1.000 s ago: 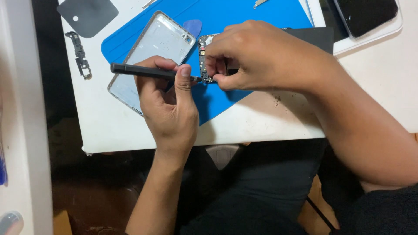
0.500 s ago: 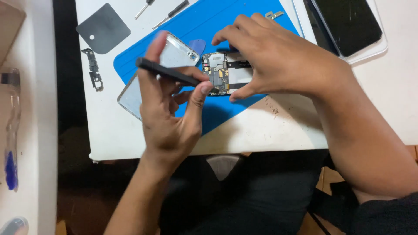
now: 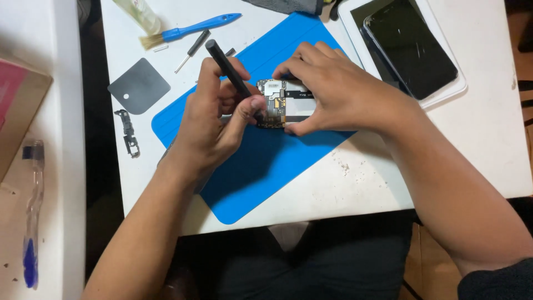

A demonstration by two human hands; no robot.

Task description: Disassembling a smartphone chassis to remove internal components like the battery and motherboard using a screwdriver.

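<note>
Grip: left hand [image 3: 214, 119] clenched a slim black screwdriver [image 3: 229, 69]; right hand [image 3: 338, 91] pinched the circuit board [image 3: 283, 103].
Surface: smooth blue mat [image 3: 266, 166].

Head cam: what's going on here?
A person works at a white table over a blue mat. The right hand pins a small circuit board on the mat, while the left hand holds a black screwdriver with its tip down at the board's left edge. A blue-handled brush lies behind.
</note>
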